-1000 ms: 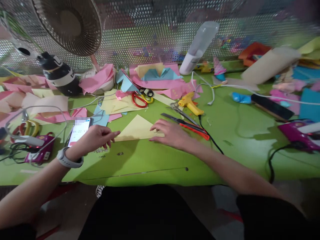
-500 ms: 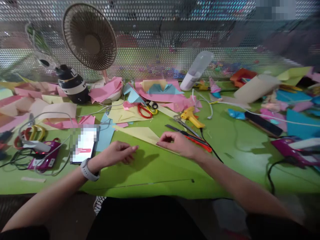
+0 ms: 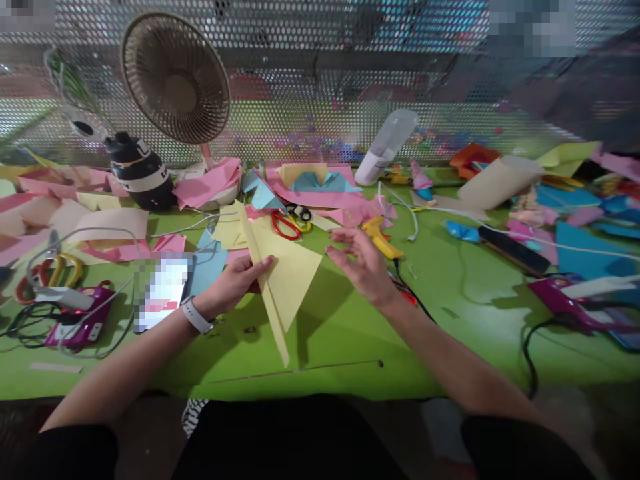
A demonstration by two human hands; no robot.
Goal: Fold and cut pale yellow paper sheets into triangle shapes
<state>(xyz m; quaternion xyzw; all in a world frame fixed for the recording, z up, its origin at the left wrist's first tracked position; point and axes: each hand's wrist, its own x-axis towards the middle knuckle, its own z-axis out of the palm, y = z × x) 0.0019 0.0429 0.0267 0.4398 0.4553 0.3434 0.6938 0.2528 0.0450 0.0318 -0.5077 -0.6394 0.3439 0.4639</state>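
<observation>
My left hand (image 3: 236, 283) pinches a folded pale yellow paper (image 3: 293, 270) between thumb and fingers, holding it raised over the green table (image 3: 340, 353). The paper has a long narrow folded strip on its left side and a pointed flap to the right. To the right of the paper is my right hand (image 3: 363, 263), its fingers apart and holding nothing. Just beyond that hand lies a yellow glue gun (image 3: 383, 240). Red-handled scissors (image 3: 286, 227) rest behind the paper.
A phone (image 3: 165, 290) and a purple power strip (image 3: 87, 320) with cables lie at the left. A fan (image 3: 177, 87), a black bottle (image 3: 143, 173) and coloured papers stand or lie along the back. Another purple strip (image 3: 575, 307) is at the right.
The yellow paper has gone from lying near the table under my right hand to being held up and turned in my left hand. My right hand has let go and opened.
</observation>
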